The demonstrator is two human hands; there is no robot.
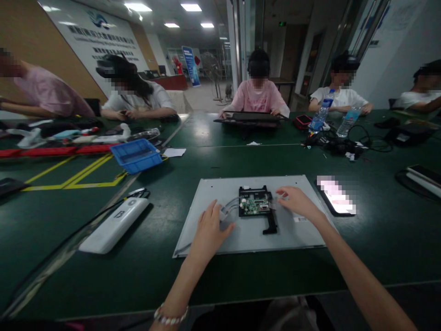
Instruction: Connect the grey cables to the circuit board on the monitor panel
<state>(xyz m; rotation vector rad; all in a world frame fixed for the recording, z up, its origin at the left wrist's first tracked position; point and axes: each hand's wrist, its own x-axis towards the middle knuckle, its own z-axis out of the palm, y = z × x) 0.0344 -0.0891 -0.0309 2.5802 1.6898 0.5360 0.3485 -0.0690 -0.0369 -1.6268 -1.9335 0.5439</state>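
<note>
The circuit board (253,206) sits in a black frame (270,226) on the middle of a pale flat panel (296,237), which lies on the green tabletop (262,278) at the near side. Grey wires (231,202) run from the board's left edge towards the left hand (211,226). That hand is over the left part of the panel, its thumb and fingers spread apart. The right hand (295,201) is just beside the frame's right side, fingers bent; whether it pinches anything I cannot tell. The two hands are apart, with the board between them.

Right of the panel lies a phone (336,196) with a lit screen. Well to the left is a long white device (115,225), and beyond it a blue basket (143,164) near a white paper (175,152). On the far right, two bottles (323,112) stand by tangled black cables (339,143). At the far side, a person in pink (260,97) sits behind a dark flat panel (250,118).
</note>
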